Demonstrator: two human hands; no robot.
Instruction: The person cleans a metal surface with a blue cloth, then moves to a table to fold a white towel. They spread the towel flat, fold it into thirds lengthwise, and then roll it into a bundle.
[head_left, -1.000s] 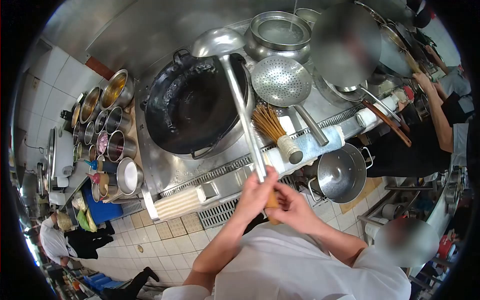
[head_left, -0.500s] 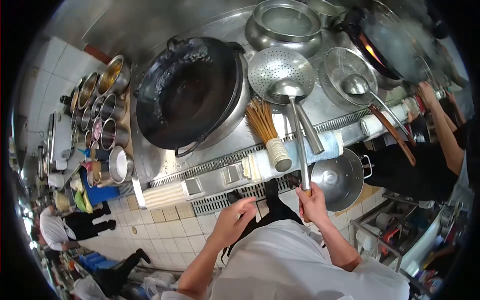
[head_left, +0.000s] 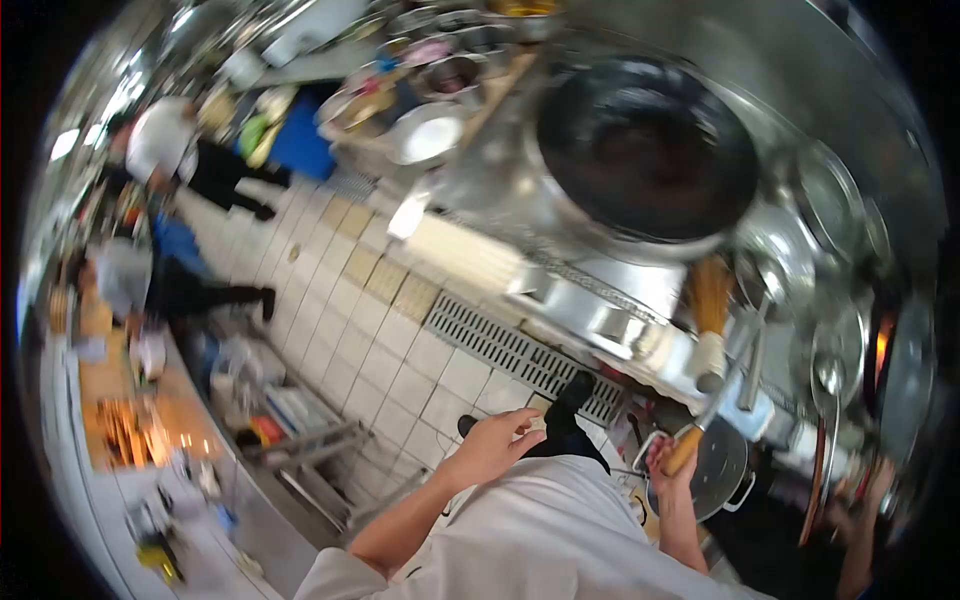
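My right hand point(head_left: 670, 478) is closed round the wooden handle of a ladle point(head_left: 685, 450). The ladle's shaft runs up past the towel rail, and its bowl lies over a large perforated strainer point(head_left: 787, 250). Loosely curled, my left hand point(head_left: 495, 445) hangs in front of my apron, its fingers partly apart and nothing plainly in them. A bamboo wok brush point(head_left: 710, 295) lies beside the ladle, bristles toward the stove. Left of it, a big black wok point(head_left: 650, 150) sits on the burner. Below the rail, next to my right hand, stands a deep metal pot point(head_left: 722, 470).
Metal bowls point(head_left: 428, 135) of ingredients crowd a side shelf. A second ladle point(head_left: 828, 375) rests on a mesh strainer near a burner flame point(head_left: 884, 340). At right is another person's arm point(head_left: 858, 540). Two people point(head_left: 165, 140) work across the tiled floor point(head_left: 340, 330), near a counter point(head_left: 190, 500).
My view has swung left, so the stove now sits farther right and the counter behind shows. My right hand still holds the ladle; my left hand stays before my body. The picture is blurrier.
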